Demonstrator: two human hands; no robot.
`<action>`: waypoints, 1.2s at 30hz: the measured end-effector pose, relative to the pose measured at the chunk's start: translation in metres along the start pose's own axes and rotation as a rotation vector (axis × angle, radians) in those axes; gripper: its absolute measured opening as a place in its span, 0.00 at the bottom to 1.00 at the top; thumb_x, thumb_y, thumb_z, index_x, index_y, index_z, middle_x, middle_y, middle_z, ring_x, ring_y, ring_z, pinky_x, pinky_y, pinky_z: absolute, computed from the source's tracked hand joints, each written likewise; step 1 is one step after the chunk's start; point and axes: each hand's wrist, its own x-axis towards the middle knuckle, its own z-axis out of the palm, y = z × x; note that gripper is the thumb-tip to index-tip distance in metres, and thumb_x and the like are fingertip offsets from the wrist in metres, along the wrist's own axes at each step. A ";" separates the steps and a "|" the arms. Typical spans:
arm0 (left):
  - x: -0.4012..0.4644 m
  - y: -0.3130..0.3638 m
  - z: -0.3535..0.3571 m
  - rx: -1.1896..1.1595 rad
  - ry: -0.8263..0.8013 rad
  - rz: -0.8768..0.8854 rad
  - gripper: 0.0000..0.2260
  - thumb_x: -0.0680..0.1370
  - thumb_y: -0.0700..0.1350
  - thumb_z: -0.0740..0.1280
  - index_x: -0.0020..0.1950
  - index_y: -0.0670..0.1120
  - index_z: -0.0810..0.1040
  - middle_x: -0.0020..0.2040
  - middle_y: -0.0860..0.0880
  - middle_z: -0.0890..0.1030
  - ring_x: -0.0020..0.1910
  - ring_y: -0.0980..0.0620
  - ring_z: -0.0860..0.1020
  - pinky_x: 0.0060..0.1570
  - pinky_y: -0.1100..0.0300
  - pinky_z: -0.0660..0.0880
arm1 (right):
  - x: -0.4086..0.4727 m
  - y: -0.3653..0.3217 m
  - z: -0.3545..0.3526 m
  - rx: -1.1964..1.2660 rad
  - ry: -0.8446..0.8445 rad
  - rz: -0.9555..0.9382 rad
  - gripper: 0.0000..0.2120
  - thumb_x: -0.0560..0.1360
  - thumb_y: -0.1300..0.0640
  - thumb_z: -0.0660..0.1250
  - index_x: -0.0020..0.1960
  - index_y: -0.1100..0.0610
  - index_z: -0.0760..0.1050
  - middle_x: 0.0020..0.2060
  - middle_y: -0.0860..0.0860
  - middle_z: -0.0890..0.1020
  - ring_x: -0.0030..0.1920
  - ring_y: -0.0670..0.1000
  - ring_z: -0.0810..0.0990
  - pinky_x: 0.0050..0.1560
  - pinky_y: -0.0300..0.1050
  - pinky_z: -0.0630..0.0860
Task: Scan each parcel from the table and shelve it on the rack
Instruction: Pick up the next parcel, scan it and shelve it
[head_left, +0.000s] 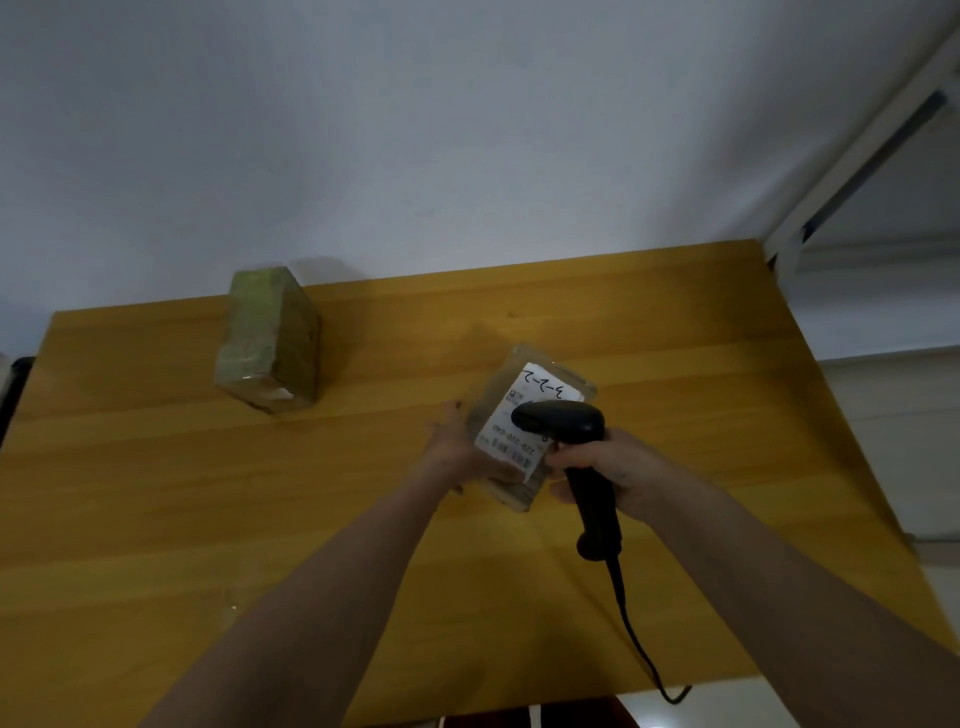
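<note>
Scanning step: handheld barcode scanner (569, 441) was aimed at the label of the small parcel (524, 415).
Right hand (618, 467): fingers were wrapped round the scanner's handle; its head hung just above the parcel's label, nose pointing toward the desk's left edge.
Left hand (457, 441): lay at the parcel's left side, fingers fairly straight, thumb seemingly under the near corner, tilting it; grip not fully visible.
Small parcel: sat right of the desk's (156, 493) centre, long axis running from near edge to far edge, between both hands.
Second parcel (270, 338): stood near the far left corner, well apart, nearer the left hand.
Rack (857, 171): stood beyond the far right corner.
Cable (631, 629): trailed over the near edge.
</note>
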 end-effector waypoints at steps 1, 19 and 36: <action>0.002 0.006 -0.002 0.105 0.070 0.051 0.60 0.54 0.49 0.85 0.77 0.53 0.51 0.74 0.45 0.58 0.70 0.41 0.64 0.58 0.44 0.76 | -0.003 0.000 -0.003 -0.010 -0.025 0.000 0.13 0.70 0.68 0.71 0.55 0.66 0.78 0.51 0.65 0.82 0.52 0.63 0.82 0.53 0.57 0.79; -0.013 0.015 0.010 -0.136 0.340 0.189 0.41 0.73 0.47 0.73 0.79 0.47 0.52 0.78 0.44 0.53 0.75 0.43 0.57 0.67 0.48 0.65 | 0.000 -0.027 -0.026 -0.081 0.244 -0.175 0.04 0.70 0.67 0.70 0.40 0.60 0.77 0.32 0.55 0.78 0.32 0.53 0.77 0.34 0.44 0.74; -0.036 0.008 0.033 -0.674 -0.248 -0.049 0.18 0.72 0.45 0.75 0.59 0.49 0.73 0.58 0.46 0.81 0.55 0.44 0.79 0.54 0.35 0.76 | -0.010 -0.017 -0.027 -0.030 0.163 -0.111 0.08 0.70 0.66 0.71 0.48 0.61 0.79 0.45 0.59 0.84 0.47 0.58 0.82 0.51 0.55 0.79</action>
